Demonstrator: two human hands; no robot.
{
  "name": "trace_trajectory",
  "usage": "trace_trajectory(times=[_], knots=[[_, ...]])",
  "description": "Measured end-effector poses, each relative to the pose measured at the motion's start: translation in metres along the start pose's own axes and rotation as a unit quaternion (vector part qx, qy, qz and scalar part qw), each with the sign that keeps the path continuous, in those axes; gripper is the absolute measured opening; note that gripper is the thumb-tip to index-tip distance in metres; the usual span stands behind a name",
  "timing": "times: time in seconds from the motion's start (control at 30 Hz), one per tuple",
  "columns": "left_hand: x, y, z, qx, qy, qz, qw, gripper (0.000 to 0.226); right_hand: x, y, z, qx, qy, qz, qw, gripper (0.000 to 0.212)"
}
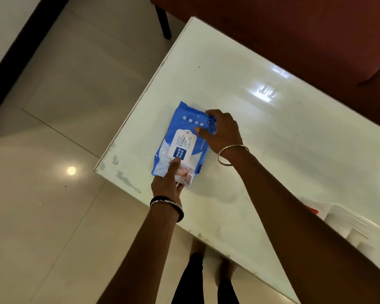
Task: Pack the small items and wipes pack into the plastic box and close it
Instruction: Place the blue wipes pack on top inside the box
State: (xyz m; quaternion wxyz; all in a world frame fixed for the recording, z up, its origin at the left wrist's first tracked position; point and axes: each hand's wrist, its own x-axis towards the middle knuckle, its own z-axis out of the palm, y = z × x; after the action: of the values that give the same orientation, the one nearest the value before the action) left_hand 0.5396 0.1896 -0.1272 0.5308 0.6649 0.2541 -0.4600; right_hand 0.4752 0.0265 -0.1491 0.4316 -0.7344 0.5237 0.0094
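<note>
Two hands gripped one wipes pack (180,142) on the tabletop (272,132): left hand (167,183) pinching its near end, right hand (223,131) its far end. Box (358,229) lay beyond the right forearm; advisable to lift level, both ends supported.

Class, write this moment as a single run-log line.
stage: picking up wipes pack | left hand: grip on near end | right hand: grip on far end | surface: white table
</note>
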Motion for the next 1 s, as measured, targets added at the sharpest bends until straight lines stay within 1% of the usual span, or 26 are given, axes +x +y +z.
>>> trace_trajectory(times=[0.1, 0.17, 0.23, 0.3, 0.37, 0.43, 0.53, 0.57, 0.6, 0.7, 0.77, 0.83, 0.9, 1.0], knots=[[0.007, -0.002, -0.003, 0.008, 0.021, -0.004, 1.000, 0.020, -0.004, 0.009, 0.002, 0.071, 0.018, 0.051, 0.996, 0.055], [0.009, -0.002, -0.008, 0.014, 0.022, -0.014, 1.000, 0.020, -0.015, 0.018, 0.002, 0.113, 0.033, 0.092, 0.989, 0.050], [0.007, -0.001, -0.016, 0.015, 0.006, -0.019, 1.000, 0.023, -0.034, 0.029, -0.001, 0.161, 0.043, 0.125, 0.978, 0.040], [0.003, 0.000, -0.024, 0.028, -0.006, -0.016, 0.999, 0.026, -0.057, 0.042, -0.008, 0.250, 0.040, 0.163, 0.954, 0.033], [-0.004, 0.000, -0.030, 0.043, -0.036, -0.013, 0.998, 0.024, -0.085, 0.053, -0.015, 0.336, 0.046, 0.186, 0.922, 0.027], [-0.012, -0.004, -0.031, 0.059, -0.087, -0.011, 0.994, 0.019, -0.115, 0.062, -0.021, 0.386, 0.068, 0.202, 0.898, 0.028], [-0.028, -0.010, -0.024, 0.052, -0.161, -0.021, 0.985, 0.019, -0.155, 0.073, -0.033, 0.439, 0.091, 0.230, 0.864, 0.046], [-0.033, -0.013, -0.020, 0.048, -0.181, -0.023, 0.982, 0.020, -0.165, 0.077, -0.039, 0.452, 0.093, 0.231, 0.857, 0.051], [-0.039, -0.016, -0.015, 0.049, -0.200, -0.023, 0.978, 0.023, -0.176, 0.080, -0.046, 0.460, 0.095, 0.226, 0.853, 0.051], [-0.058, -0.024, 0.001, 0.080, -0.235, -0.002, 0.969, 0.040, -0.203, 0.090, -0.068, 0.476, 0.107, 0.200, 0.850, 0.038], [-0.071, -0.033, 0.013, 0.107, -0.254, 0.011, 0.961, 0.046, -0.222, 0.098, -0.082, 0.479, 0.118, 0.197, 0.847, 0.035], [-0.083, -0.042, 0.022, 0.130, -0.278, 0.019, 0.952, 0.047, -0.238, 0.107, -0.096, 0.482, 0.130, 0.196, 0.844, 0.034], [-0.095, -0.052, 0.031, 0.165, -0.304, 0.033, 0.938, 0.043, -0.257, 0.117, -0.109, 0.504, 0.152, 0.189, 0.829, 0.034], [-0.110, -0.071, 0.042, 0.264, -0.332, 0.072, 0.903, 0.046, -0.290, 0.136, -0.119, 0.519, 0.199, 0.192, 0.809, 0.036]])
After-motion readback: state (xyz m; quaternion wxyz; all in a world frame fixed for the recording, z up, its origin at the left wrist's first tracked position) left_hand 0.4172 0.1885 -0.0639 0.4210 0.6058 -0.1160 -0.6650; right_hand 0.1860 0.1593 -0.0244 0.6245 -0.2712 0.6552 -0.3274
